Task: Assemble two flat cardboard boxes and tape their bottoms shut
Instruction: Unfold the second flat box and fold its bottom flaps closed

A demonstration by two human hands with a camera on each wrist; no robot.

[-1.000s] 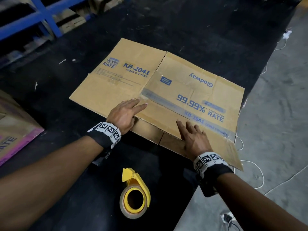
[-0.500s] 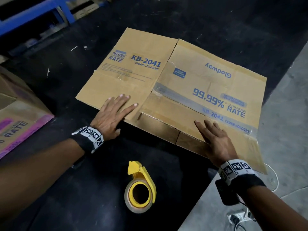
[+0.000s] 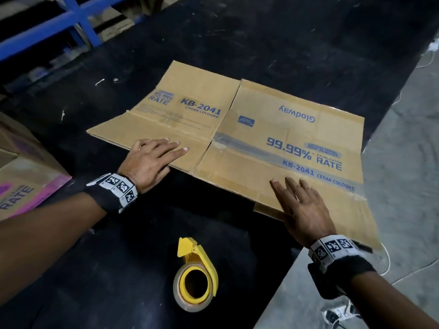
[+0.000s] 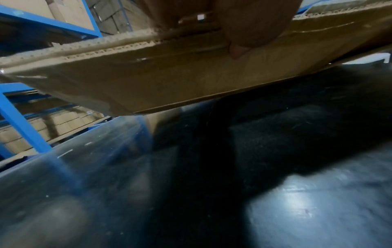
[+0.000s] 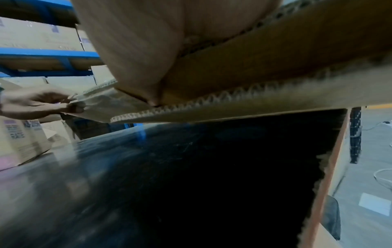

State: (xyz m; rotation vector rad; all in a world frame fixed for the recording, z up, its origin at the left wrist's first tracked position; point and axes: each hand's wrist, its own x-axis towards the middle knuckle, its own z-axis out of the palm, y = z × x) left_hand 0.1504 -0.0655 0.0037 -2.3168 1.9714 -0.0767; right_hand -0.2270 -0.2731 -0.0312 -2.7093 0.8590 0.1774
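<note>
Both hands, left hand [image 3: 152, 160] and right hand [image 3: 301, 210], apparently pinch the flat box [image 3: 273, 129], fingers [image 3: 288, 186] above; unfolding, taping remain.

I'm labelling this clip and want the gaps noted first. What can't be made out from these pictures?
- Head view: the left hand and right hand lie on the flat box; their thumbs are hidden below its near edge.
- Head view: the small print under KB-2041 is too small to read.
- Left wrist view: the mat is motion-blurred.
- Head view: the pink-striped box is cut off by the left edge.
- The tape dispenser hides its tape end.
</note>
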